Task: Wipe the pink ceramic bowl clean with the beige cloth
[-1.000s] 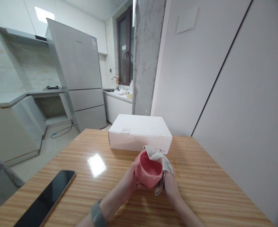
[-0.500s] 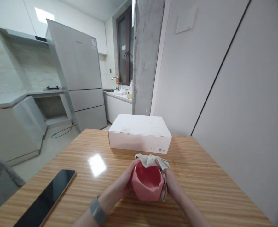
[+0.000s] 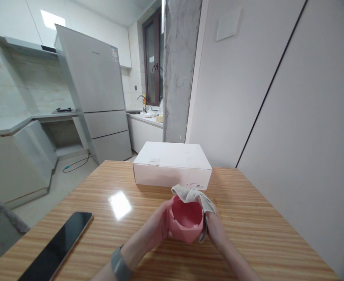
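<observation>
A pink faceted bowl (image 3: 186, 226) is tilted so that its hollow inside faces me. My left hand (image 3: 160, 222), with a grey band on the wrist, grips the bowl's left side. On the right, my right hand (image 3: 213, 226) is closed on a light grey cloth (image 3: 191, 194) and presses it to the bowl's rim and right side. The cloth drapes over the far rim and hangs down beside the bowl. Most fingertips of both hands are hidden behind the bowl and cloth.
The wood-grain table (image 3: 259, 234) bears a white closed box (image 3: 172, 175) just beyond the bowl. A black phone (image 3: 57, 246) lies at the left. Past the table are a grey fridge (image 3: 93, 70) and a wall on the right.
The bowl has shifted slightly right and turned a little, its opening tilted differently. My hands and the cloth have moved right with it, and the cloth's top edge sits higher.
</observation>
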`<state>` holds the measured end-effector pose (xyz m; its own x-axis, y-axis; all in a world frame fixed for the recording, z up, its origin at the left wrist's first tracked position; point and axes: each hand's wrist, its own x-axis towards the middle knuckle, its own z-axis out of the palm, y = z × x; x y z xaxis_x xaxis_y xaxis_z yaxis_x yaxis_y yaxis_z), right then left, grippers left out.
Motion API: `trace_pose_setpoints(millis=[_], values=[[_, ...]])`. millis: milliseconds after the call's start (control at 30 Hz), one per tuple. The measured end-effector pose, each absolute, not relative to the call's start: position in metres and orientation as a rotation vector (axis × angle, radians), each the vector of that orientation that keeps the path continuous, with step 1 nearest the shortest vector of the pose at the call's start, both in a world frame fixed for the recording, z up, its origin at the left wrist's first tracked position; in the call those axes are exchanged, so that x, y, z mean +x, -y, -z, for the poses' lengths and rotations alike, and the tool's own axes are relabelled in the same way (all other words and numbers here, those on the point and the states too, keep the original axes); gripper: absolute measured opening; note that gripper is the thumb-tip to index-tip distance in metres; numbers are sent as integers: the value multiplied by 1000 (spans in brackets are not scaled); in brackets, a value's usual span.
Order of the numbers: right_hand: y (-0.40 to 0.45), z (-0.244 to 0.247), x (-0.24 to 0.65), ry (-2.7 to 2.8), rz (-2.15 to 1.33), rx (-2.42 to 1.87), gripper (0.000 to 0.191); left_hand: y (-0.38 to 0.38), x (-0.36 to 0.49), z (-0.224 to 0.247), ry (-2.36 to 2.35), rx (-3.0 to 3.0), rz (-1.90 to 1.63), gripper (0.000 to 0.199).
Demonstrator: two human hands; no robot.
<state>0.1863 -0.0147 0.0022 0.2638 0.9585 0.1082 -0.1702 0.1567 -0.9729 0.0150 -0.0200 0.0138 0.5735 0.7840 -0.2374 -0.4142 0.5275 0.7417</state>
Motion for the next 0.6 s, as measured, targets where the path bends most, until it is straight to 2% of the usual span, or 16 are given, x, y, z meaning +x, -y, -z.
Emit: trace_pose_setpoints(millis=[133,300,467,600], values=[[17,-10,181,937,-1188,-999,41,15,5,-10,-657,683,-689,58],[19,-14,174,947,-1329,-923,38,14,2,4,-767,704,-732,48],[16,-11,173,868,-1259,-1042,42,14,10,0,-860,679,-787,53],[16,9,172,870,-1069,-1061,43,13,15,-1,-769,647,-875,52]])
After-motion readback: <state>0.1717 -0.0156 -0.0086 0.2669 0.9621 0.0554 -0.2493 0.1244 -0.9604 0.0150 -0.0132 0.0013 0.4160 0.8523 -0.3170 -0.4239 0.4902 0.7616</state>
